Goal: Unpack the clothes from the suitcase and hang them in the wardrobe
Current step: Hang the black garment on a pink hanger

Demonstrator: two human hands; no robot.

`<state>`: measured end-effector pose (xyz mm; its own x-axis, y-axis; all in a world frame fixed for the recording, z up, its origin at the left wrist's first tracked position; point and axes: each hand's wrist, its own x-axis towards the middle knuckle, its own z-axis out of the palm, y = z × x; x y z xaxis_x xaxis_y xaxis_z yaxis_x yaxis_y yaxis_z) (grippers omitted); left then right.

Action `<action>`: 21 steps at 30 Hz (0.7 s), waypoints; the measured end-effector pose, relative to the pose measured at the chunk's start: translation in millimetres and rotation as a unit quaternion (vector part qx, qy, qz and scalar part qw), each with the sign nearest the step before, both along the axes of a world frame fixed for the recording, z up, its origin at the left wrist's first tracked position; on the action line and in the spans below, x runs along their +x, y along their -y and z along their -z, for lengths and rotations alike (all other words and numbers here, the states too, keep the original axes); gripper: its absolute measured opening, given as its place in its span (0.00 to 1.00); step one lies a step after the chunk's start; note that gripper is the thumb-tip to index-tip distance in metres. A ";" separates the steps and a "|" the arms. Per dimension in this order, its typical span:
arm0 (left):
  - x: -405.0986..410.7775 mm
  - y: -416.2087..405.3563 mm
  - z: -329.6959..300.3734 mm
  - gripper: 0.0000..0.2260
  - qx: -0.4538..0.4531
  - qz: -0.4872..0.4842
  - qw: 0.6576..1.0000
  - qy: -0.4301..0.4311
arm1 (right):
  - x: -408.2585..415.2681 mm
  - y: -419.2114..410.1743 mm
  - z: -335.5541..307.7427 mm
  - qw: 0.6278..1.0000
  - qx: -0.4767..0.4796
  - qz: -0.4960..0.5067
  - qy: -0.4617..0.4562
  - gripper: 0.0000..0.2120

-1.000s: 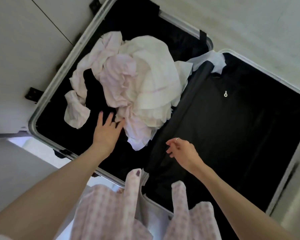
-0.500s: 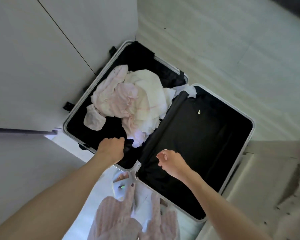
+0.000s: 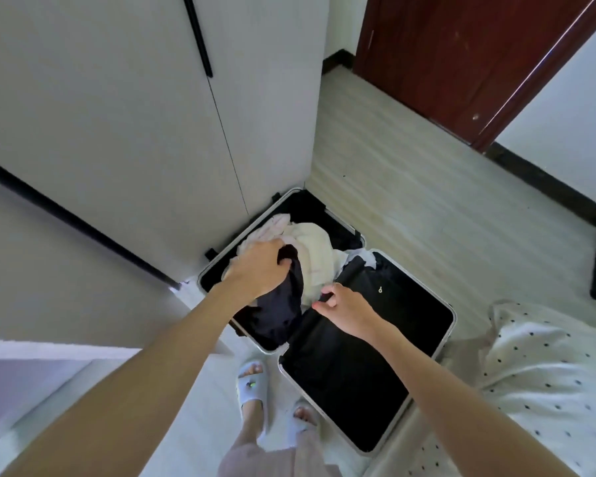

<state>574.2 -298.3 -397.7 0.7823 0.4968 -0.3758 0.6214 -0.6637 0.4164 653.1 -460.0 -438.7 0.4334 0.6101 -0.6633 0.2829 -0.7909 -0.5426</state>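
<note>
Left hand (image 3: 260, 268) has its fingers curled round the top bunch of a dark garment (image 3: 283, 311), gripping it over the left half of the open suitcase (image 3: 453, 316). The garment hangs down from that grip toward the near rim of the suitcase, so its long axis runs from the hand back toward the person, and its lower end looks to be still inside the shell. Which garment it is cannot be told; only dark cloth, bunched.

Right hand (image 3: 344, 308) is over the suitcase's centre hinge line, just beside the garment's right edge. Its fingers are loosely bent, thumb and forefinger close together; whether they pinch anything, cannot tell. It looks to hold nothing.

Pale clothes pile (image 3: 310, 251), pink and cream, sits in the same left half of the suitcase, on the far side of the left hand and touching the dark garment. The right half of the suitcase shows only black lining and a small zip pull (image 3: 380, 289).

Wardrobe door (image 3: 135, 115) stands right against the far-left side of the suitcase, so the left hand is the nearer one to it. Judgement: the lift goes up and left, away from the pile, and the right hand is placed to catch the hanging lower part.

Slippered feet (image 3: 253, 387) are near the suitcase's near corner. Spotted bedding (image 3: 544, 373) is right of the suitcase.
</note>
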 end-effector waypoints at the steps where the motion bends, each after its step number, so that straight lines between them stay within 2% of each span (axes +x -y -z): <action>1: -6.0 1.4 -26.1 0.13 -0.013 -0.018 0.999 0.035 | -4.1 -0.8 -21.8 1.000 0.028 0.001 0.008 0.29; 3: -15.9 5.4 -69.0 0.11 -0.029 -0.040 0.994 0.098 | -11.1 -4.8 -56.9 0.995 0.094 0.015 0.005 0.35; 5: -28.4 8.5 -109.0 0.08 -0.031 -0.068 0.985 0.154 | -19.0 -12.0 -93.1 0.986 0.168 0.019 -0.018 0.32; 7: -43.4 13.4 -145.0 0.07 -0.038 -0.098 0.978 0.179 | -31.6 -20.4 -124.3 0.980 0.195 0.000 -0.049 0.27; 12: -94.3 26.1 -209.3 0.08 -0.064 -0.085 0.974 0.199 | -65.4 -28.5 -166.3 0.984 0.157 0.007 -0.086 0.22; 14: -124.7 32.9 -226.9 0.06 -0.091 -0.067 0.972 0.205 | -80.3 -22.8 -178.8 0.973 0.150 0.031 -0.172 0.24; 17: -178.9 43.5 -244.7 0.14 -0.101 -0.051 0.971 0.211 | -111.7 -17.5 -195.5 0.957 0.139 0.006 -0.257 0.17; 21: -251.5 40.5 -254.5 0.06 -0.158 -0.093 0.957 0.223 | -168.3 -24.0 -212.6 0.945 0.132 -0.057 -0.293 0.13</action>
<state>322.7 -338.8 -143.2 0.8088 0.5598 -0.1802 0.4305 -0.3548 0.8299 484.8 -436.0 -226.1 -0.0404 0.8088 -0.5867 -0.0518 -0.5881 -0.8071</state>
